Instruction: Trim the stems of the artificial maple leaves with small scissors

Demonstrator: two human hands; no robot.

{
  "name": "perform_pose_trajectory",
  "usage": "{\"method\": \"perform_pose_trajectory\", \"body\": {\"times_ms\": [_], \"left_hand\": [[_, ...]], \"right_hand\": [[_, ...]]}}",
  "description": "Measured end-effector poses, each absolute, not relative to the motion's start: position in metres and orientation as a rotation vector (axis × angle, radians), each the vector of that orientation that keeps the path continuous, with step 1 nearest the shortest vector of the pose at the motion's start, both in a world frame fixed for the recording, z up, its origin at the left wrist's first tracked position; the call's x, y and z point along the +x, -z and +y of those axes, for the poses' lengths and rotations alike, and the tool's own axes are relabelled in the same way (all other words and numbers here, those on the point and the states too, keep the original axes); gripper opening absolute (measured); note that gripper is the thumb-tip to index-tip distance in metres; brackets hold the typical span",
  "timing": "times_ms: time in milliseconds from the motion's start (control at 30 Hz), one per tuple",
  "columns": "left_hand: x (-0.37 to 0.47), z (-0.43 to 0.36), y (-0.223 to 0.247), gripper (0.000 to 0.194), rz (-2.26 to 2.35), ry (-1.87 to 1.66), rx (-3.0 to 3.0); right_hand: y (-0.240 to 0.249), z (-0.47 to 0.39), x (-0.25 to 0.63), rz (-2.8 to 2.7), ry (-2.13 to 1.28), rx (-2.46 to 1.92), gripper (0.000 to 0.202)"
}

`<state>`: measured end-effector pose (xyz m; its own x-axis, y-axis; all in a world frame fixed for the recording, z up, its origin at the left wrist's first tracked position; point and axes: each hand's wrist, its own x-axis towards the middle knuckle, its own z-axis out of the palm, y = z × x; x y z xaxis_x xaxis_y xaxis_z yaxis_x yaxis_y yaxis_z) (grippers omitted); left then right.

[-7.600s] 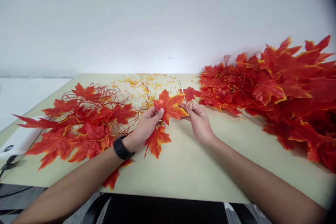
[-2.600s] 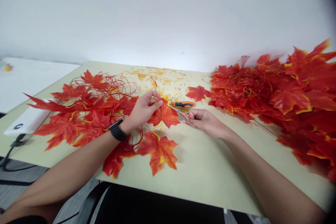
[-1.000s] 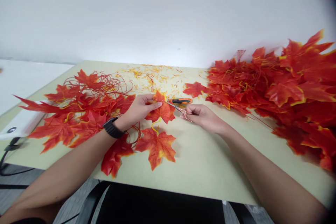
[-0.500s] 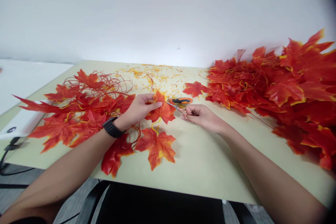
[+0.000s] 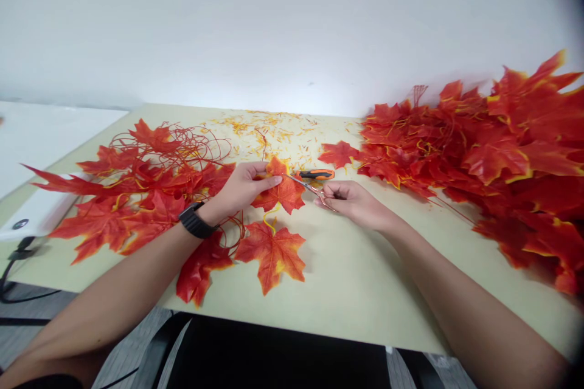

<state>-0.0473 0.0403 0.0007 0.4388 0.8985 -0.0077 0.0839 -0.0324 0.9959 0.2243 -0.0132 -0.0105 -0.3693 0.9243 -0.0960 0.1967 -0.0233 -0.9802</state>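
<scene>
The head-worn view looks forward and down across the table to the wall, left hand and right hand fairly near.

Bright, cool and soft-edged, with dark right-hand corners.
Brightest low on the white wall behind the desk; softly shadowed beside the lower maple leaf and along the right forearm; blurred toward the outer edge of the maple-leaf pile; stretched at the sides.

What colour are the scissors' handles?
Coppery rose-gold; the handles show in the head view, partly hidden by the right hand.
</scene>
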Motion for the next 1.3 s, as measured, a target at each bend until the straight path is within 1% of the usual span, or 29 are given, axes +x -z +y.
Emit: {"method": "perform_pose_trajectory", "body": {"times_ms": [233, 567, 900, 1300], "left_hand": [[-0.0491, 0.042, 0.0016, 0.042, 0.915, -0.837, 1.48], [-0.0469, 0.0384, -0.0036, 0.038, 0.894, -0.852, 1.453], [-0.0471, 0.0376, -0.0048, 0.04, 0.884, -0.839, 1.442], [-0.0465, 0.0363, -0.005, 0.038, 0.889, -0.829, 1.454]], "right_hand": [[0.0141, -0.0119, 0.2273, -1.676, -1.402, -1.177, 0.053], [0.0077, -0.0146, 0.2226, -1.689, -1.383, -1.23, 0.058], [0.0122, -0.013, 0.2249, -1.657, -1.427, -1.18, 0.058], [0.0107, -0.0143, 0.2241, -1.697, -1.37, -1.219, 0.056]]}}
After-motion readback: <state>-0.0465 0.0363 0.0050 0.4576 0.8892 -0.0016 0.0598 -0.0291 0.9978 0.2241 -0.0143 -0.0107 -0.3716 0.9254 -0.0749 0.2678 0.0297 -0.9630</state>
